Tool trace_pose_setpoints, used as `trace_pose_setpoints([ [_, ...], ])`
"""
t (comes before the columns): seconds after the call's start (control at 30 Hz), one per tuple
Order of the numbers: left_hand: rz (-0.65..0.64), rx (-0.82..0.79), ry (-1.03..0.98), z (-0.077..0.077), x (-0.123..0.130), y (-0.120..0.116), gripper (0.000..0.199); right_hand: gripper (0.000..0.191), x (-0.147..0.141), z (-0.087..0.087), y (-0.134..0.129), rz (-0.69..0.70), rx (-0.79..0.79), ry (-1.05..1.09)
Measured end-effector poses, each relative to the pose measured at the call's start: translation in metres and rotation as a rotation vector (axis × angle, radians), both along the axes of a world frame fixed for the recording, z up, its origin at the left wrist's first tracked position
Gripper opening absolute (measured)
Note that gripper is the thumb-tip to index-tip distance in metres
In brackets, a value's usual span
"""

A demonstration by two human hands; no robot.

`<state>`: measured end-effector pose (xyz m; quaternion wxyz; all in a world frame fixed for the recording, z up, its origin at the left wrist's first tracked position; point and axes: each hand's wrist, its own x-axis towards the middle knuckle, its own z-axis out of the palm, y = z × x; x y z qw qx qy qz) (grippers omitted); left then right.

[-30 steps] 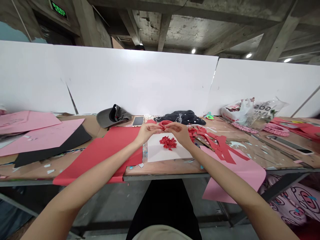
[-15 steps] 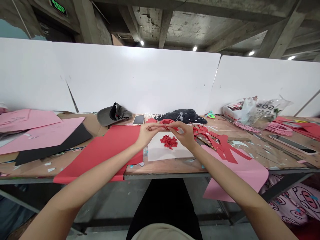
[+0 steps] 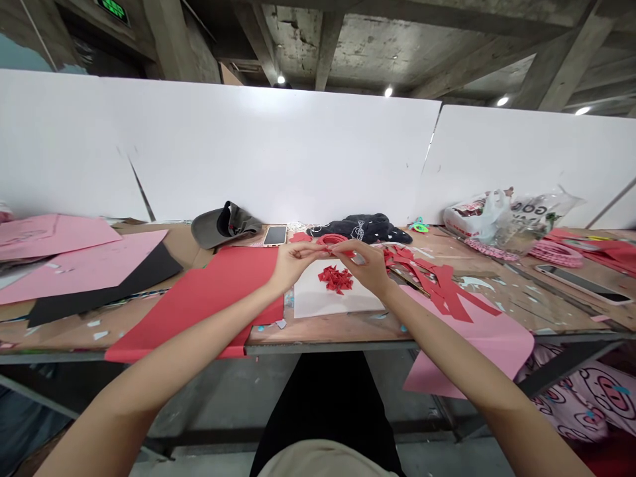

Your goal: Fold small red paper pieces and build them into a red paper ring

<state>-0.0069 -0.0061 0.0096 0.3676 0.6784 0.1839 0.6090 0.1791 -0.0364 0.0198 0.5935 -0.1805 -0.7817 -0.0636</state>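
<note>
My left hand (image 3: 299,265) and my right hand (image 3: 364,266) meet above a white card (image 3: 313,301), their fingertips pinching a curved red paper band (image 3: 332,239). The fingers partly hide the band, so its full shape cannot be seen. Below them, a small heap of folded red paper pieces (image 3: 336,279) lies on the card. A red paper sheet (image 3: 218,291) lies under my left wrist's side of the table, and cut red paper strips (image 3: 442,285) lie to the right of my right hand.
A grey cap (image 3: 226,225), a phone (image 3: 275,236) and dark cloth (image 3: 362,228) stand along the white back panel (image 3: 248,152). Pink and black sheets lie at left. Plastic bags (image 3: 477,218) and another phone (image 3: 579,285) lie at right. A pink sheet (image 3: 472,348) overhangs the table's front edge.
My hands have drawn slightly closer together around the red band. The whole scene sits a little higher in the view because the camera has tilted.
</note>
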Motion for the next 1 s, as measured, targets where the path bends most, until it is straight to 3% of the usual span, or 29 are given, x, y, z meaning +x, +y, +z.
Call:
trace_pose_setpoints([
  [0.6, 0.017, 0.020, 0.052, -0.0015, -0.0023, 0.0016, 0.018, 0.013, -0.0012, 0.0008, -0.0012, -0.031, -0.098, 0.003],
  [1.0, 0.013, 0.032, 0.029, -0.0013, -0.0038, 0.0037, 0.015, 0.014, -0.0005, -0.0019, 0.0022, 0.023, -0.175, 0.025],
])
